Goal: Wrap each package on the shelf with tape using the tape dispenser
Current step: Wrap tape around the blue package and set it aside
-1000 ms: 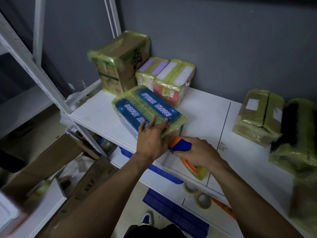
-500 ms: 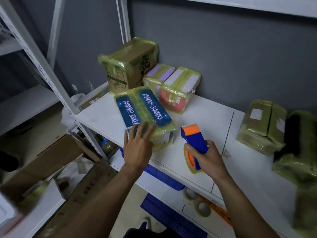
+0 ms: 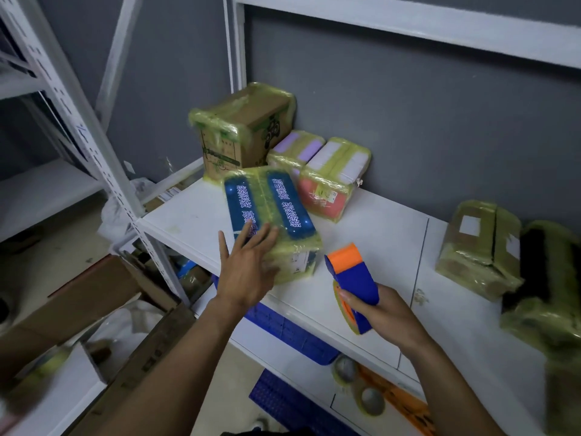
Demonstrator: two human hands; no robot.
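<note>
One blue package [image 3: 287,206] newly askew; one tape dispenser [image 3: 355,278].

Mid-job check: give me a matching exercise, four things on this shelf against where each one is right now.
1. blue package
2. tape dispenser
3. brown carton
4. pink-ended package

a. gripped in the right hand
b. back left corner of the shelf
c. under the left hand's straight fingers
d. by the grey wall, right of the carton

Pairs: 1-c, 2-a, 3-b, 4-d.
</note>
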